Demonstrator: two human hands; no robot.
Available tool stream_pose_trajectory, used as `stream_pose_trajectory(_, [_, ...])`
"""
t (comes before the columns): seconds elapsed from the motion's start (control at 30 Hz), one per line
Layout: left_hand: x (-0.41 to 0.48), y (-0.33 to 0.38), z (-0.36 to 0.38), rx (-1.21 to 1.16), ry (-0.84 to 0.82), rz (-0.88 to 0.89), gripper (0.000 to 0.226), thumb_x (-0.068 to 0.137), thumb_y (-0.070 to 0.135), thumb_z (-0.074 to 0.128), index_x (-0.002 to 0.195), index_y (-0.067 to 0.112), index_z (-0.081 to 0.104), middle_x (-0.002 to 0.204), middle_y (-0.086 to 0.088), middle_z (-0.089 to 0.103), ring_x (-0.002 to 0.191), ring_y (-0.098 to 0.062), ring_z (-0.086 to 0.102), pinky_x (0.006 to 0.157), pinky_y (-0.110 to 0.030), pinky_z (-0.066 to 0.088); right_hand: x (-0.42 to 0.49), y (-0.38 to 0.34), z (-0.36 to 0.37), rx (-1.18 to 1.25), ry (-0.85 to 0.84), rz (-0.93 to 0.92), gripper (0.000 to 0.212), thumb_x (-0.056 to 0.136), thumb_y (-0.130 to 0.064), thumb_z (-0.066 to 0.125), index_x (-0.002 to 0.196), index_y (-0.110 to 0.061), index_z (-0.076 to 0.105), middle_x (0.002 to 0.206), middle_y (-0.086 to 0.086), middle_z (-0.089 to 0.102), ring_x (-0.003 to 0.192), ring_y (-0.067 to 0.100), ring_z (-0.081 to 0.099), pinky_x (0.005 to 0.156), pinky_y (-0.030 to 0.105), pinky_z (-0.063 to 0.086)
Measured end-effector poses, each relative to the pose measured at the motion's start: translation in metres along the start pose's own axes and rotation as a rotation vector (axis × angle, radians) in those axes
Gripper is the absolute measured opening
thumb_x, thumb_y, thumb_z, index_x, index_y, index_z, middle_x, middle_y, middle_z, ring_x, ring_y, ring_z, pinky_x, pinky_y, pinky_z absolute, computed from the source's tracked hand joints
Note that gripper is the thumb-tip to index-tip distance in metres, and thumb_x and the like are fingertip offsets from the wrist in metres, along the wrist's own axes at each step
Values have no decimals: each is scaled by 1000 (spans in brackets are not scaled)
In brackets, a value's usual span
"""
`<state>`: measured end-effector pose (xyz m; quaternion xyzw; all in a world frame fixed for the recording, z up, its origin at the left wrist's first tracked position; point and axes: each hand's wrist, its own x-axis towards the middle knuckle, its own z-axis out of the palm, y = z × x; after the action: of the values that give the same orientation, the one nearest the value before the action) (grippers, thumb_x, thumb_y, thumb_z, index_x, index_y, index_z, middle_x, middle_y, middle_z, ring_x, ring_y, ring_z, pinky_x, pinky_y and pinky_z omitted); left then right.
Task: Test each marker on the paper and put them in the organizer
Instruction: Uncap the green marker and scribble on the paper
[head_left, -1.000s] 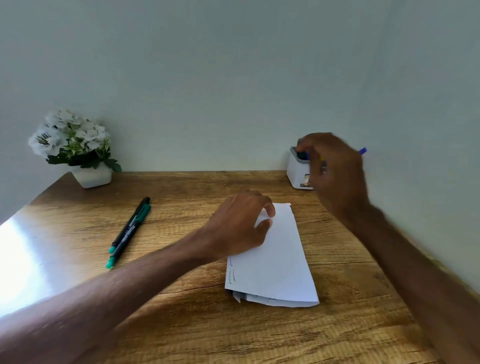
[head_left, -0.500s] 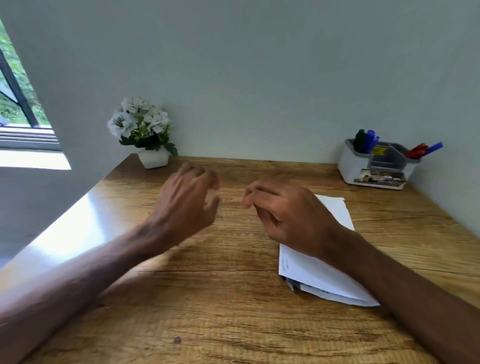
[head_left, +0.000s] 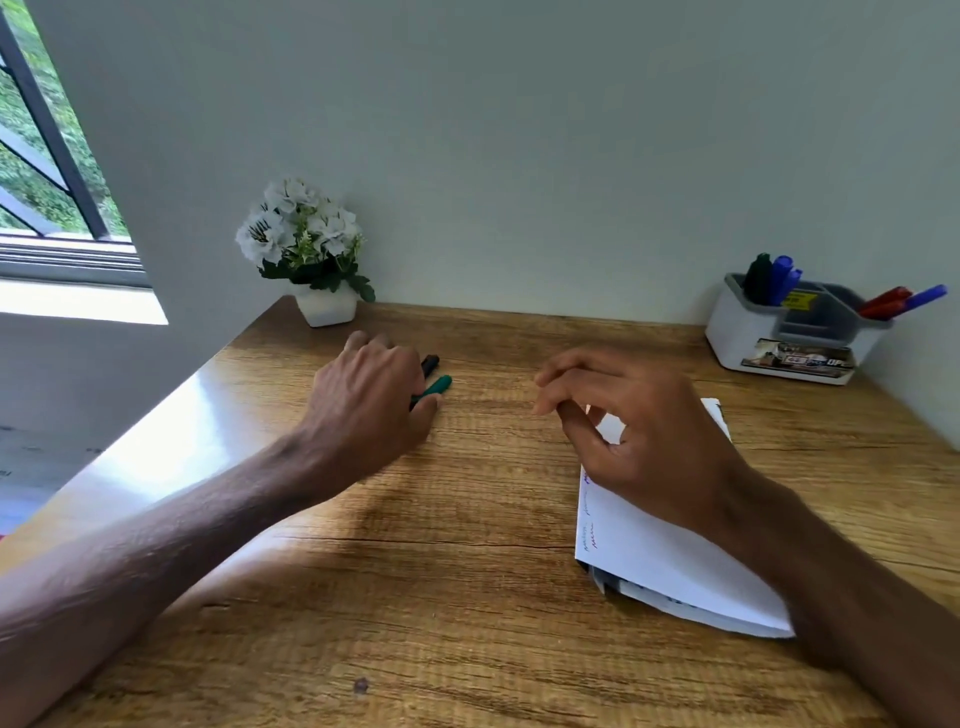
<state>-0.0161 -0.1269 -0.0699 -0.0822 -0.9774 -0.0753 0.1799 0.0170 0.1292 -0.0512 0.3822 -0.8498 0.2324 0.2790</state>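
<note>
The blue marker (head_left: 927, 296) now sits in the organizer (head_left: 727, 338); the right hand (head_left: 639, 431), grip loose and empty, is back over the paper (head_left: 675, 561). The left hand (head_left: 374, 400) has reached the green marker (head_left: 439, 384), next for testing, on the tabletop (head_left: 467, 597); whether its grip holds it I cannot tell

Wooden table (head_left: 467, 623), strong grain, sunlight glaring off its left edge. At the back left corner a small white pot (head_left: 326, 310) of white flowers (head_left: 296, 223) stands upright by the pale wall (head_left: 519, 130). Far left, a window (head_left: 41, 156) with dark bars, green foliage beyond.
</note>
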Motion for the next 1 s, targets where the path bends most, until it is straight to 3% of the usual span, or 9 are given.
stream_pose_trajectory(0.27, [-3,10,0,68,74,-27,29,85,48,73,94,21,79,123,-4,61,124,-25,41,97,-47,34,-5,-2,4,21,-43,8,18,86,0,71,92,-15,77,105,-5,71,90,4,63,71,22,53])
stream_pose_trajectory(0.5, [-7,17,2,-92,293,63,19,87,41,72,90,22,75,119,4,65,119,-18,40,87,-33,18,-4,-4,3,54,5,76,17,87,-2,69,92,-16,76,100,-8,73,88,6,67,66,25,55])
stream_pose_trajectory(0.63, [-12,30,-6,-299,392,193,21,98,41,62,101,21,69,98,11,68,99,-10,53,83,-31,37,-3,-7,5,133,41,221,13,92,-15,70,102,-19,76,92,-16,73,84,0,67,59,22,56])
stream_pose_trajectory(0.73, [-18,41,-11,-607,325,231,16,97,34,66,106,21,66,89,18,71,79,2,64,68,-16,48,-3,-9,7,177,40,265,13,93,-19,72,105,-20,77,93,-16,73,87,-2,67,59,21,57])
stream_pose_trajectory(0.9, [-20,46,-17,-864,329,195,25,92,23,76,114,13,69,96,9,77,92,-2,74,83,-21,59,-2,-9,4,198,55,282,15,94,-22,72,108,-20,76,95,-15,75,90,-3,67,63,20,57])
stream_pose_trajectory(1.0, [-21,46,-17,-1010,324,239,18,92,13,76,109,11,69,106,4,78,101,-13,75,88,-32,61,-1,-10,2,165,72,270,29,95,-38,67,119,-22,73,109,-18,73,96,-12,63,74,9,52])
